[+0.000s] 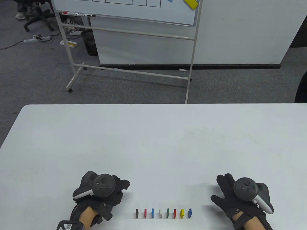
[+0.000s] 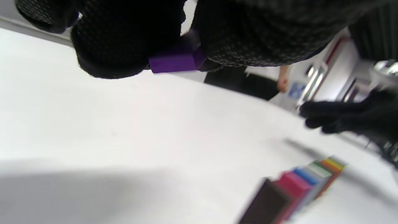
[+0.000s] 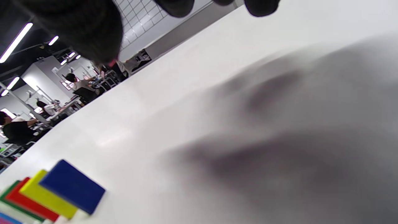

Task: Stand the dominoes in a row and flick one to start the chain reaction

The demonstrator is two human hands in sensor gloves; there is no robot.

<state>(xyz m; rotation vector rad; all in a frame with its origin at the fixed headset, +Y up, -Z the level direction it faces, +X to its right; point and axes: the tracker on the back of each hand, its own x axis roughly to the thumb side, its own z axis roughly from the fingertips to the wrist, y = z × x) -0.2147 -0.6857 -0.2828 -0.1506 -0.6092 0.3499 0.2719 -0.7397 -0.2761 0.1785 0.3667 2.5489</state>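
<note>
Eight upright coloured dominoes (image 1: 163,213) bottom centre; left hand (image 1: 102,191) pinches half-hidden purple domino (image 2: 172,63); right hand (image 1: 236,198) splayed, empty.

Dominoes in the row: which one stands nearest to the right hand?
The dark blue domino, at the row's right end, beside the yellow one; the right hand is not touching it.

1. The white table (image 1: 153,143) lay bare beyond the row of dominoes (image 1: 163,213), leaving wide room on the far side.
2. The row of eight stood upright near the front edge, with narrow gaps between the pieces.
3. The left hand (image 1: 102,191) stood near the black end domino (image 1: 137,213), apart from it.
4. The right hand (image 1: 236,194) stood near the blue end domino (image 1: 190,213), with a passable gap between.
</note>
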